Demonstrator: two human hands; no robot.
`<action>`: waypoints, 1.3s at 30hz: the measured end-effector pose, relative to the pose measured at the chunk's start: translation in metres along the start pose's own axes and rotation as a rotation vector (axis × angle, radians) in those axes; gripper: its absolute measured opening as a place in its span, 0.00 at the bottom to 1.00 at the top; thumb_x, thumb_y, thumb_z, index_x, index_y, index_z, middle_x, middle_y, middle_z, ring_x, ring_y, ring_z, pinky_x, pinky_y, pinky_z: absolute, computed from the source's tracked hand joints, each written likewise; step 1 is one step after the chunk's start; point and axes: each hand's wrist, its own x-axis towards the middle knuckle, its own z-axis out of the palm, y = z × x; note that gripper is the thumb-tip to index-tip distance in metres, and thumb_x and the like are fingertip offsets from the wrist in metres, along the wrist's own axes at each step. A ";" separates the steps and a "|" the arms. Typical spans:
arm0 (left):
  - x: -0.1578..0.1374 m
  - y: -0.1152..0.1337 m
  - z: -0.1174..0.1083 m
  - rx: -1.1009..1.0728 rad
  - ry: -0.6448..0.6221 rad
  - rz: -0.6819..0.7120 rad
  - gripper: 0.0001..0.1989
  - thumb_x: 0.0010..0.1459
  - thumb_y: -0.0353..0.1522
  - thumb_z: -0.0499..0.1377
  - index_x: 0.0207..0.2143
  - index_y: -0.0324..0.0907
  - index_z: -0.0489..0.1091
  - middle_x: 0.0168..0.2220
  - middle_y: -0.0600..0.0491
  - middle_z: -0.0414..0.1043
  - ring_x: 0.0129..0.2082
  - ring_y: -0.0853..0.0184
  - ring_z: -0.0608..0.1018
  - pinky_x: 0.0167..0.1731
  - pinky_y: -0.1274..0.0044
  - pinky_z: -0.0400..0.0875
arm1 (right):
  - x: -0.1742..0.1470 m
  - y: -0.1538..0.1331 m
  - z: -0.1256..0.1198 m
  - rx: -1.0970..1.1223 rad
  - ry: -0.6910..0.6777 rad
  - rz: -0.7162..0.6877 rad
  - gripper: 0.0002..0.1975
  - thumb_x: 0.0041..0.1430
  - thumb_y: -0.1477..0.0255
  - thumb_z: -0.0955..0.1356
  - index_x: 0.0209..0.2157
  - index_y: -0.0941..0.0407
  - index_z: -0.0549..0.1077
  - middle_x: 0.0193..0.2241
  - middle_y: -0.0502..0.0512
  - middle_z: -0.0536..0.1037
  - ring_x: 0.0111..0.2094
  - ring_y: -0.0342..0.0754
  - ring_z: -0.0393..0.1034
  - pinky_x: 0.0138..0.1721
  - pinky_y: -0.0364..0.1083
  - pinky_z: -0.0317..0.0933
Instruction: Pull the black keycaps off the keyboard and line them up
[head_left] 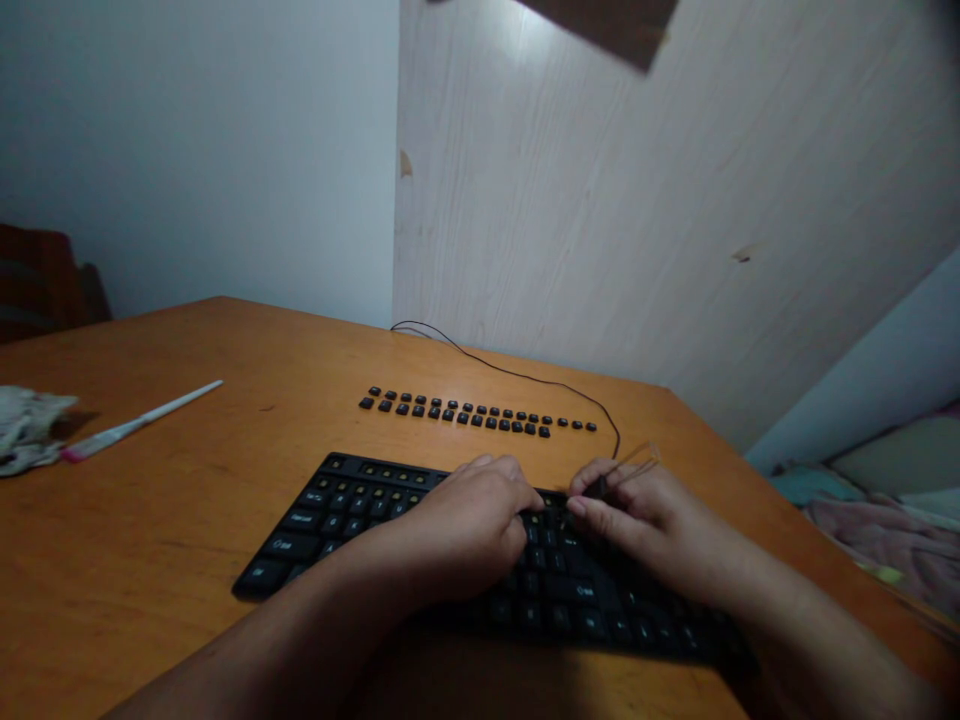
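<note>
A black keyboard [300,545] lies at a slant on the table before me, with bare key posts showing in its upper rows. My left hand [480,520] rests across the middle of it, fingers bent and index fingertip pressed down near the back rows. What lies beneath its palm is hidden. Over the keyboard's back edge, my right hand [637,510] pinches a small black piece [597,488] between thumb and fingertips. Thin wire loops [637,460] stick out from it, like a wire keycap puller. Two rows of loose black keycaps [476,420] lie behind the keyboard.
A black cable [517,374] curves over the back of the wooden table [187,350]. To the left lie a slim white brush-like stick [150,416] and a crumpled pale cloth or bag [30,428]. Walls rise behind the table. Bedding [892,540] shows beyond its right edge.
</note>
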 end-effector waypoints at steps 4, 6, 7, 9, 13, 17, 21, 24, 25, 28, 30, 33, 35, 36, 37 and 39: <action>0.000 -0.001 0.000 -0.023 0.008 -0.010 0.18 0.55 0.27 0.52 0.44 0.44 0.75 0.42 0.48 0.71 0.44 0.60 0.70 0.47 0.70 0.66 | 0.002 0.001 -0.002 0.031 -0.013 0.034 0.17 0.63 0.63 0.65 0.22 0.55 0.71 0.29 0.56 0.77 0.36 0.49 0.72 0.34 0.46 0.65; 0.000 0.000 -0.001 -0.034 0.002 -0.015 0.18 0.54 0.27 0.52 0.45 0.44 0.75 0.42 0.48 0.71 0.44 0.60 0.70 0.47 0.70 0.66 | 0.002 0.002 -0.006 0.085 -0.003 0.089 0.15 0.62 0.61 0.65 0.27 0.56 0.74 0.29 0.55 0.77 0.33 0.48 0.72 0.32 0.46 0.66; 0.000 0.000 -0.002 -0.039 -0.003 -0.018 0.18 0.54 0.27 0.52 0.45 0.43 0.75 0.42 0.48 0.71 0.44 0.60 0.70 0.47 0.70 0.66 | 0.001 0.003 -0.009 0.120 0.007 0.128 0.15 0.62 0.60 0.65 0.30 0.56 0.74 0.29 0.55 0.77 0.30 0.47 0.72 0.31 0.45 0.66; 0.001 0.001 -0.004 -0.047 -0.010 -0.023 0.18 0.55 0.27 0.52 0.45 0.43 0.75 0.42 0.47 0.71 0.44 0.60 0.70 0.47 0.69 0.66 | 0.001 0.006 -0.014 0.185 0.021 0.208 0.16 0.62 0.58 0.65 0.33 0.57 0.74 0.26 0.54 0.77 0.27 0.45 0.71 0.29 0.44 0.65; 0.001 0.003 -0.006 -0.059 -0.023 -0.029 0.17 0.55 0.28 0.53 0.44 0.43 0.75 0.42 0.47 0.72 0.44 0.60 0.71 0.47 0.69 0.65 | 0.002 0.011 -0.019 0.289 0.012 0.265 0.18 0.60 0.56 0.66 0.33 0.58 0.73 0.26 0.54 0.77 0.27 0.45 0.72 0.29 0.44 0.66; 0.001 0.005 -0.009 -0.064 -0.025 -0.008 0.15 0.57 0.30 0.53 0.43 0.43 0.76 0.40 0.48 0.72 0.42 0.60 0.71 0.45 0.70 0.66 | 0.004 0.010 -0.016 0.374 0.018 0.269 0.18 0.59 0.56 0.67 0.35 0.58 0.72 0.28 0.55 0.78 0.29 0.45 0.72 0.32 0.45 0.67; 0.002 0.008 -0.010 -0.136 -0.010 -0.015 0.14 0.58 0.31 0.54 0.43 0.42 0.75 0.40 0.48 0.73 0.42 0.61 0.73 0.45 0.69 0.66 | 0.003 0.003 -0.013 0.376 0.070 0.231 0.17 0.61 0.57 0.66 0.34 0.57 0.70 0.27 0.53 0.77 0.28 0.45 0.71 0.32 0.45 0.65; 0.004 0.009 -0.008 -0.270 0.058 -0.063 0.16 0.57 0.32 0.55 0.47 0.41 0.73 0.42 0.48 0.74 0.41 0.62 0.73 0.44 0.70 0.67 | 0.001 -0.002 -0.011 0.401 0.108 0.209 0.15 0.61 0.57 0.66 0.35 0.56 0.69 0.27 0.53 0.77 0.29 0.45 0.72 0.33 0.45 0.66; 0.004 0.010 -0.006 -0.342 0.070 -0.083 0.17 0.57 0.32 0.55 0.49 0.41 0.71 0.42 0.48 0.74 0.40 0.63 0.74 0.42 0.71 0.68 | 0.001 -0.003 -0.011 0.413 0.118 0.208 0.15 0.61 0.57 0.66 0.35 0.56 0.69 0.28 0.53 0.78 0.29 0.45 0.72 0.34 0.45 0.66; 0.006 0.012 -0.002 -0.569 0.084 -0.152 0.20 0.59 0.33 0.54 0.54 0.40 0.67 0.38 0.50 0.74 0.36 0.66 0.74 0.38 0.74 0.69 | 0.001 -0.005 -0.007 0.460 0.141 0.206 0.15 0.61 0.58 0.67 0.36 0.56 0.69 0.29 0.53 0.78 0.30 0.46 0.74 0.35 0.46 0.68; 0.007 0.013 0.000 -0.657 0.089 -0.196 0.20 0.60 0.35 0.54 0.54 0.39 0.67 0.37 0.50 0.74 0.36 0.66 0.75 0.37 0.74 0.69 | 0.001 -0.007 -0.005 0.484 0.145 0.201 0.14 0.61 0.58 0.67 0.37 0.56 0.69 0.30 0.54 0.79 0.31 0.46 0.74 0.35 0.46 0.68; 0.009 0.013 -0.001 -0.715 0.081 -0.236 0.19 0.59 0.36 0.55 0.52 0.39 0.69 0.39 0.50 0.75 0.37 0.65 0.75 0.40 0.73 0.69 | 0.001 -0.012 -0.002 0.477 0.134 0.179 0.13 0.61 0.59 0.67 0.37 0.56 0.69 0.30 0.53 0.78 0.32 0.46 0.74 0.35 0.46 0.67; 0.010 0.012 -0.001 -0.759 0.070 -0.242 0.18 0.59 0.35 0.54 0.49 0.38 0.71 0.39 0.49 0.76 0.37 0.65 0.76 0.41 0.72 0.69 | 0.001 -0.016 -0.001 0.450 0.122 0.157 0.13 0.62 0.59 0.66 0.36 0.56 0.70 0.30 0.53 0.78 0.32 0.46 0.73 0.35 0.45 0.67; 0.011 0.010 -0.001 -0.780 0.067 -0.241 0.17 0.59 0.35 0.54 0.48 0.38 0.71 0.39 0.49 0.76 0.37 0.65 0.76 0.41 0.72 0.69 | 0.001 -0.018 0.000 0.435 0.121 0.146 0.13 0.62 0.59 0.66 0.35 0.56 0.70 0.30 0.53 0.77 0.32 0.46 0.73 0.35 0.45 0.67; 0.012 0.009 -0.001 -0.794 0.068 -0.238 0.16 0.59 0.34 0.54 0.47 0.38 0.72 0.39 0.49 0.76 0.36 0.66 0.76 0.40 0.72 0.69 | 0.001 -0.019 0.001 0.417 0.123 0.136 0.13 0.63 0.60 0.66 0.35 0.56 0.71 0.30 0.53 0.77 0.32 0.46 0.73 0.35 0.45 0.67; 0.013 0.007 0.000 -0.803 0.081 -0.238 0.15 0.58 0.34 0.55 0.45 0.38 0.72 0.38 0.49 0.76 0.35 0.67 0.76 0.40 0.73 0.69 | 0.002 -0.020 0.002 0.390 0.129 0.116 0.13 0.63 0.60 0.66 0.35 0.56 0.71 0.31 0.54 0.77 0.33 0.46 0.73 0.36 0.45 0.67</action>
